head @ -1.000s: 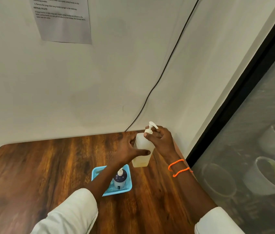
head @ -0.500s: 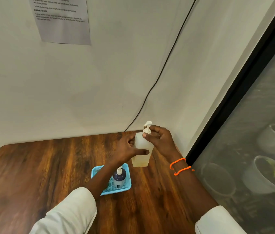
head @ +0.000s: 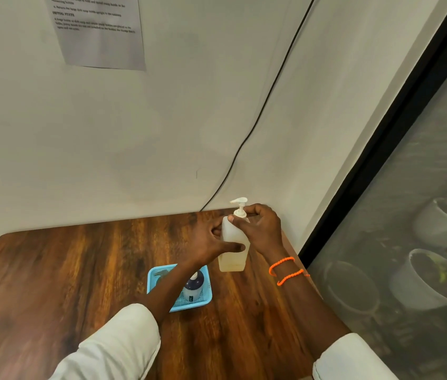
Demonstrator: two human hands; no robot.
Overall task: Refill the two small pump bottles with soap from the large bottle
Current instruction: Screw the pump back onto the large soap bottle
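The translucent white plastic pump bottle [head: 233,242] stands upright on the dark brown wooden table [head: 52,270], near its far right corner, close to the pale wall [head: 162,133]. The left hand [head: 208,242] grips its body; the right hand [head: 260,229] pinches the white pump collar [head: 240,213]. Just beside, nearer the person, a light blue plastic basket [head: 152,281] holds a small dark blue pump bottle [head: 193,286]. The table's left half is free.

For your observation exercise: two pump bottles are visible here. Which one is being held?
The large pale bottle standing on the table; both hands grip it. The small dark bottle sits untouched in the blue basket.
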